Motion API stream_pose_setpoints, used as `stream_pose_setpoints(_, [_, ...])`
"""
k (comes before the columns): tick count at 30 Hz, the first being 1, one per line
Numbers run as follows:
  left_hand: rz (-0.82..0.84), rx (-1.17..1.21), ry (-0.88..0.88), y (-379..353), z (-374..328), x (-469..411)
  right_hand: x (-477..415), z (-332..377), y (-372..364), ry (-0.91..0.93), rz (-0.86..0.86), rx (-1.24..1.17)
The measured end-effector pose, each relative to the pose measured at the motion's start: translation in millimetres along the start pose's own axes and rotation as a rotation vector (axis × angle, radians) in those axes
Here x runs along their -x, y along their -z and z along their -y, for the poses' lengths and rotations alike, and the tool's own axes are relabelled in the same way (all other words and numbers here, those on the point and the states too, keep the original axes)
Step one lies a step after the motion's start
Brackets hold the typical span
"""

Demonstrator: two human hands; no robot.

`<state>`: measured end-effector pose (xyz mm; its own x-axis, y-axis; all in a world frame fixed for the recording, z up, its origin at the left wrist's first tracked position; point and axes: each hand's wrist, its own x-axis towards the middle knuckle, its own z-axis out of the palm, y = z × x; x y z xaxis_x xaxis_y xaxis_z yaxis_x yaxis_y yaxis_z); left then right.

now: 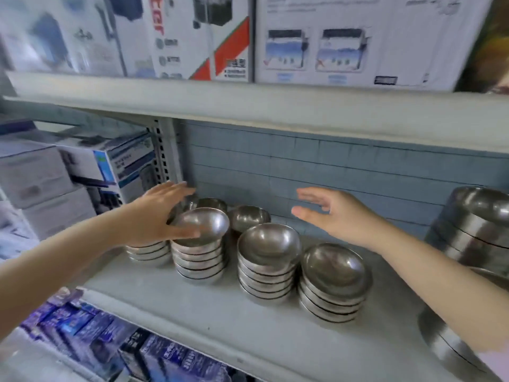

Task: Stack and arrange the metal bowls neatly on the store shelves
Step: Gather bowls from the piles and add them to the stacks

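1. Left hand [154, 213], entering from eight o'clock on a bare forearm, is spread flat, palm down, fingers together pointing toward two o'clock.
2. Right hand [338, 213], entering from four o'clock, is open and empty, fingers extended toward nine o'clock.

Above us, on the upper shelf board [248, 106], we see large white product boxes [358, 40] standing side by side, one with a red stripe [198, 37]. Below that board, behind it, we see a blue-grey tiled wall [316, 166]. Left of the slotted shelf post [162, 153], we see stacked white appliance cartons [82, 172]. Far below the board, at the lower left, we see rows of small purple-blue boxes [91, 334].
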<state>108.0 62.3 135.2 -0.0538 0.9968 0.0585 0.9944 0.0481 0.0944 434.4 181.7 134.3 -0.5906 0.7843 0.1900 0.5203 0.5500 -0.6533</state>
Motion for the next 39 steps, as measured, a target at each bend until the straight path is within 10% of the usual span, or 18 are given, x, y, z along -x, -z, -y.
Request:
stream_pose_setpoints(19, [0.356,-0.085,-0.375,-43,71,-100,-170,-45,-111,-0.776,0.193,-0.085])
stream_pose_setpoints(39, [0.486,-0.082,-0.382,-40,77,-104,-160,-37,-105,-0.776,0.161,-0.596])
